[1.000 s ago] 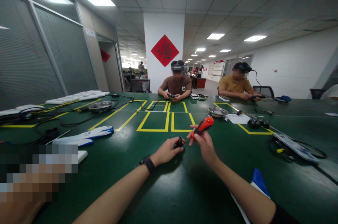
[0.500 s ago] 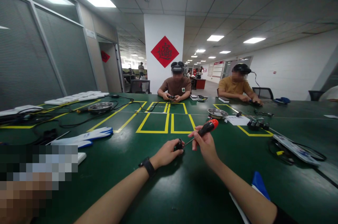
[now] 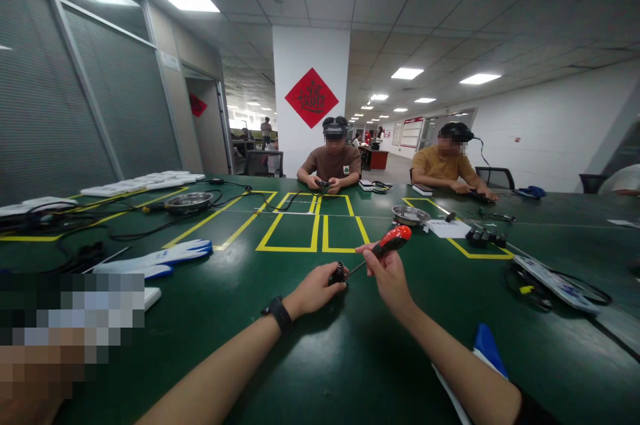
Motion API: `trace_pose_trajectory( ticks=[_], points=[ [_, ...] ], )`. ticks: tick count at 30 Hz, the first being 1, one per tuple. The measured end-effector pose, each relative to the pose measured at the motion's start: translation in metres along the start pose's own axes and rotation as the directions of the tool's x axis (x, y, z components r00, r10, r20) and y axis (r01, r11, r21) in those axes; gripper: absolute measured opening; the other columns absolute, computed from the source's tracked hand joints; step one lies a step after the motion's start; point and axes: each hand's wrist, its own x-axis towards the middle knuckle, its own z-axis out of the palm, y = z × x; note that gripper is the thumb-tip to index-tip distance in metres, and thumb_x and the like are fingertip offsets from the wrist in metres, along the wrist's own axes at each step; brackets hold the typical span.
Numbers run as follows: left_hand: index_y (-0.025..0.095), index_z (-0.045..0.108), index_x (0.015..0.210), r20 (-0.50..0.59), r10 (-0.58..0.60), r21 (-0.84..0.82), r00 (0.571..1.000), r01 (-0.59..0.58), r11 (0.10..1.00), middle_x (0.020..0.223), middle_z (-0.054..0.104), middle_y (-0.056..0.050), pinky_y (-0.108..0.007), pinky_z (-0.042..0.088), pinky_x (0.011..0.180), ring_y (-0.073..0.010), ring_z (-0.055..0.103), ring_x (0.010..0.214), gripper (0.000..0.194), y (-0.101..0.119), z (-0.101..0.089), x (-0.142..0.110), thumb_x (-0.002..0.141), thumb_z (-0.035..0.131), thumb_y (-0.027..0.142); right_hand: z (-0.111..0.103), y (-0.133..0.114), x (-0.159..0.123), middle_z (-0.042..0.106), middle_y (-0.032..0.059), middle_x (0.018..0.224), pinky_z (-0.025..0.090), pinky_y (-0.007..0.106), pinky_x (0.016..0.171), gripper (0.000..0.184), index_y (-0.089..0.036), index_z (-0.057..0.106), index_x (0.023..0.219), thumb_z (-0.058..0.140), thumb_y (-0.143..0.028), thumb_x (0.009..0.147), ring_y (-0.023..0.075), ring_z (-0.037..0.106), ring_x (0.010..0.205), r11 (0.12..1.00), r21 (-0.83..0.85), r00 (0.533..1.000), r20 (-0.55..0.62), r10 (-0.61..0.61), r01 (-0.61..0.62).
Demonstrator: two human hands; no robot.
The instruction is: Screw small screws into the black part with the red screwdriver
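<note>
My left hand (image 3: 320, 286), below a black wrist strap, is closed around a small black cylindrical part (image 3: 340, 271) just over the green table. Its exact kind is too small to make out. In my right hand (image 3: 387, 271) is a screwdriver (image 3: 393, 241) with a red and black handle, tilted so that its thin shaft points down and left. The shaft's tip meets the side of the black part, partly hidden by my left fingers. Thumb and fingers of the right hand pinch the lower end of the handle.
White-and-blue gloves (image 3: 165, 257) lie left; another glove (image 3: 490, 351) is under my right forearm. Metal bowls (image 3: 189, 202) (image 3: 410, 215), black clips (image 3: 485, 237), a power strip (image 3: 555, 283) and cables are spread around. Two people sit opposite; a blurred-out person's arm (image 3: 45, 358) is at left.
The screwdriver and my right hand have shifted very slightly left, with the whole view drifting a little. Both holds stay the same.
</note>
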Motion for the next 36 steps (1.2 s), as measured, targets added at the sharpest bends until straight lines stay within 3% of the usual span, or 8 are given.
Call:
trace_pose_trajectory(
  ticks=[4,8,11,20,25,30,36],
  points=[
    [0.019,0.058,0.104,0.001,-0.004,0.014,1.000,0.004,1.000,0.104,0.065,-0.006,-0.029,0.044,0.086,-0.0198,0.058,0.096,0.025,0.003,-0.002,0.000,0.080,0.056,0.025,0.001,0.005,0.000,0.057,-0.0041,0.069,0.027,0.020,0.040,0.020,-0.023,0.045,0.092,0.058,-0.033,0.081,0.0064,0.037,0.042,0.995,0.090,0.999,0.028,0.041,-0.044],
    [0.019,0.059,0.103,0.000,-0.016,0.020,1.000,0.016,1.000,0.104,0.065,-0.006,-0.029,0.044,0.088,-0.0199,0.058,0.097,0.025,0.005,-0.003,0.000,0.079,0.056,0.026,-0.001,0.008,-0.001,0.051,-0.0052,0.073,0.031,0.021,0.044,0.024,-0.025,0.044,0.105,0.053,-0.025,0.082,0.0064,0.039,0.046,0.978,0.202,0.998,0.059,0.035,-0.046],
    [0.018,0.059,0.103,-0.005,-0.016,0.008,1.000,0.016,1.000,0.104,0.065,-0.006,-0.029,0.044,0.088,-0.0199,0.058,0.097,0.025,0.006,-0.002,-0.001,0.079,0.056,0.025,-0.003,0.008,-0.003,0.050,-0.0044,0.075,0.034,0.022,0.046,0.025,-0.025,0.046,0.103,0.049,-0.020,0.079,0.0071,0.040,0.048,0.961,0.275,0.995,0.102,0.013,-0.041],
    [0.018,0.058,0.104,0.003,-0.010,0.006,1.000,0.010,1.000,0.103,0.065,-0.006,-0.030,0.044,0.087,-0.0202,0.058,0.096,0.025,0.003,0.000,0.001,0.080,0.055,0.026,0.003,-0.003,-0.004,0.062,0.0045,0.102,0.041,0.025,0.046,0.032,-0.023,0.048,0.110,0.057,-0.029,0.081,0.0066,0.046,0.047,0.995,0.100,0.998,0.065,-0.001,-0.006],
    [0.018,0.058,0.105,0.014,-0.011,0.019,1.000,0.010,1.000,0.104,0.065,-0.006,-0.029,0.044,0.086,-0.0199,0.059,0.096,0.026,0.002,-0.001,0.001,0.081,0.055,0.026,0.000,-0.001,-0.001,0.063,0.0032,0.099,0.041,0.023,0.044,0.041,-0.025,0.047,0.117,0.061,-0.027,0.078,0.0056,0.047,0.045,0.992,0.126,1.000,0.011,0.001,-0.003],
    [0.017,0.058,0.105,0.010,-0.007,0.010,1.000,0.007,1.000,0.101,0.066,-0.006,-0.029,0.044,0.085,-0.0193,0.060,0.092,0.026,0.003,-0.001,0.001,0.081,0.055,0.026,-0.001,-0.003,-0.002,0.062,0.0046,0.108,0.046,0.026,0.051,0.044,-0.026,0.044,0.125,0.053,-0.027,0.082,0.0077,0.052,0.053,0.971,0.229,0.997,0.048,0.055,-0.065],
    [0.018,0.059,0.102,0.002,-0.005,0.024,1.000,0.005,1.000,0.101,0.066,-0.006,-0.029,0.044,0.085,-0.0195,0.059,0.092,0.024,0.003,-0.001,0.001,0.080,0.055,0.027,0.001,-0.007,-0.001,0.063,0.0063,0.107,0.047,0.027,0.052,0.032,-0.021,0.051,0.109,0.060,-0.027,0.079,0.0086,0.054,0.054,0.984,0.173,0.998,0.047,0.039,-0.047]
  ],
)
